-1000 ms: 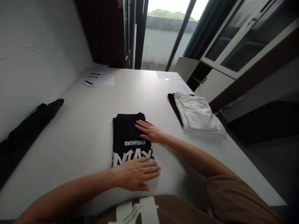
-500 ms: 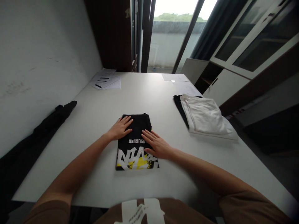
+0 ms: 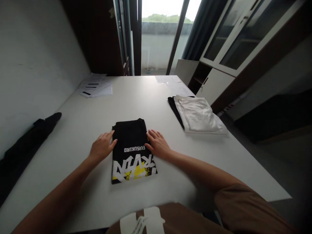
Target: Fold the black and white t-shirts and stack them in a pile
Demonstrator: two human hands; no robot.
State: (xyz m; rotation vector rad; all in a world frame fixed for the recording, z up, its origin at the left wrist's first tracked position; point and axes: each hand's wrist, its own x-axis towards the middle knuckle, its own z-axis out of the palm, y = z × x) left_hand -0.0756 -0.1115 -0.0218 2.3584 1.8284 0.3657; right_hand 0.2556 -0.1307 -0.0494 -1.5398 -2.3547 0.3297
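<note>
A folded black T-shirt [image 3: 129,133] lies on the white table in front of me, with white lettering and a yellow patch upside down to my view. My left hand [image 3: 102,145] rests at its left edge, thumb on the cloth and fingers along the side. At the opposite edge is my right hand [image 3: 159,143], fingers spread and thumb tip touching the fabric. Both hands are open, and neither has the shirt gripped.
A stack of folded white and black clothes [image 3: 197,115] sits on the right of the white table [image 3: 136,104]. Papers [image 3: 96,86] lie at the far left corner, more sheets [image 3: 174,85] at the far right. A dark garment [image 3: 31,136] hangs over the left edge.
My hands have slid from the top of the T-shirt outward to its left and right edges, uncovering more of the lettering. The view has turned slightly right.
</note>
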